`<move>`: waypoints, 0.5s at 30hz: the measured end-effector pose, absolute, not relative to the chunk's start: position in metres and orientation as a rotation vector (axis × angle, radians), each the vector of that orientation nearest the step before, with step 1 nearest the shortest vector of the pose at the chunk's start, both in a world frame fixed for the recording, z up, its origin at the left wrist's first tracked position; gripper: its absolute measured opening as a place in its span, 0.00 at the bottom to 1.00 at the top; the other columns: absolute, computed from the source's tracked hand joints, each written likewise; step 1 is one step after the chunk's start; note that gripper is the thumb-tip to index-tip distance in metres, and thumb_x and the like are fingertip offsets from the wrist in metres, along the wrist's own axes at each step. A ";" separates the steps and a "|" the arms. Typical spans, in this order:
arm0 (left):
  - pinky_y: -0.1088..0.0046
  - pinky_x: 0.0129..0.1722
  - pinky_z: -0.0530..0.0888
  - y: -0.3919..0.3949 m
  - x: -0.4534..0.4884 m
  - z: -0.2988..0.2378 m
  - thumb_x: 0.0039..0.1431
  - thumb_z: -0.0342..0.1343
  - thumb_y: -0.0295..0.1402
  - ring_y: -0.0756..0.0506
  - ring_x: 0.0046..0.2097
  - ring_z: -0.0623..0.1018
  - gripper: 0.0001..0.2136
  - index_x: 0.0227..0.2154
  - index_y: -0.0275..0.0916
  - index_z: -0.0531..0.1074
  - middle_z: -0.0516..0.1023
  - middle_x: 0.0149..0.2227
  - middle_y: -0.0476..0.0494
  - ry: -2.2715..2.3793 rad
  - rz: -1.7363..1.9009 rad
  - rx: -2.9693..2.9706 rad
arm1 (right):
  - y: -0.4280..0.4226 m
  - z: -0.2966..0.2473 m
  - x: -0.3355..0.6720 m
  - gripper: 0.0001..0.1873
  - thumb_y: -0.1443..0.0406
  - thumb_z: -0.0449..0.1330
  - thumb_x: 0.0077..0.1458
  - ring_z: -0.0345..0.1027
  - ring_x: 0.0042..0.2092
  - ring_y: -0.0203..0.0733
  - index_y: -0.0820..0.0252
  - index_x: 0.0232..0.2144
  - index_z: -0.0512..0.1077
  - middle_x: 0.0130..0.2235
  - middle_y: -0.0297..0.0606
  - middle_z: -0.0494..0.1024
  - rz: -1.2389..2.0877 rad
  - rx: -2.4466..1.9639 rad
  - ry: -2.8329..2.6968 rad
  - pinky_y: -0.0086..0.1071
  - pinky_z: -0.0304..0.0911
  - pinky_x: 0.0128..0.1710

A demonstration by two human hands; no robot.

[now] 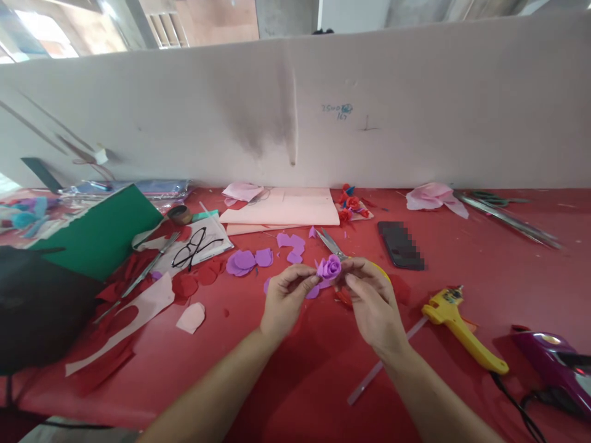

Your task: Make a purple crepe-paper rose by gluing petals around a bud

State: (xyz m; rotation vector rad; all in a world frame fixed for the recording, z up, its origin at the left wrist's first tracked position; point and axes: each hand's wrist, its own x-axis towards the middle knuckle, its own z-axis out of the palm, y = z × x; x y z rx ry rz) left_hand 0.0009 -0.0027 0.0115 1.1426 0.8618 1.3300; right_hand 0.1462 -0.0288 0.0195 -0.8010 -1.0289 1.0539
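Observation:
Between my two hands is a small purple foam rose with curled petals. My left hand pinches its left edge between thumb and fingers. From the other side, the fingertips of my right hand close on the flower's right edge. Just beyond the rose lie scissors with yellow handles, partly hidden behind my right hand. Cut purple petals are spread on the table left of my hands, and a few more lie behind the rose.
A yellow glue gun with a clear glue stick rests at right, near a purple corded device. A black phone lies behind it. Eyeglasses, red scraps and a green board occupy the left. Red flowers sit at the back.

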 end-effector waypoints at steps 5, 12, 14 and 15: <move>0.72 0.39 0.73 -0.002 -0.001 0.007 0.54 0.61 0.31 0.48 0.36 0.77 0.04 0.32 0.40 0.80 0.80 0.32 0.45 0.891 1.397 1.439 | -0.033 0.024 0.145 0.06 0.65 0.61 0.56 0.68 0.37 0.36 0.52 0.37 0.74 0.35 0.33 0.75 1.010 -0.850 -1.071 0.31 0.65 0.39; 0.66 0.48 0.73 0.001 -0.004 -0.001 0.54 0.61 0.29 0.46 0.42 0.78 0.06 0.34 0.44 0.81 0.82 0.38 0.44 0.928 1.452 1.547 | -0.033 0.030 0.147 0.04 0.67 0.60 0.56 0.68 0.35 0.36 0.53 0.34 0.74 0.33 0.32 0.75 0.886 -0.976 -1.129 0.30 0.64 0.37; 0.66 0.48 0.72 0.002 -0.004 -0.001 0.54 0.61 0.28 0.46 0.42 0.77 0.07 0.33 0.45 0.81 0.82 0.37 0.45 0.902 1.474 1.564 | -0.034 0.033 0.148 0.03 0.68 0.60 0.55 0.67 0.33 0.35 0.54 0.32 0.73 0.31 0.32 0.74 0.869 -1.015 -1.140 0.30 0.63 0.36; 0.66 0.48 0.72 0.002 -0.004 -0.001 0.54 0.61 0.28 0.46 0.42 0.77 0.07 0.33 0.45 0.81 0.81 0.36 0.45 0.891 1.478 1.567 | -0.034 0.034 0.148 0.03 0.68 0.60 0.54 0.67 0.33 0.35 0.55 0.31 0.73 0.30 0.31 0.74 0.869 -1.032 -1.141 0.30 0.62 0.35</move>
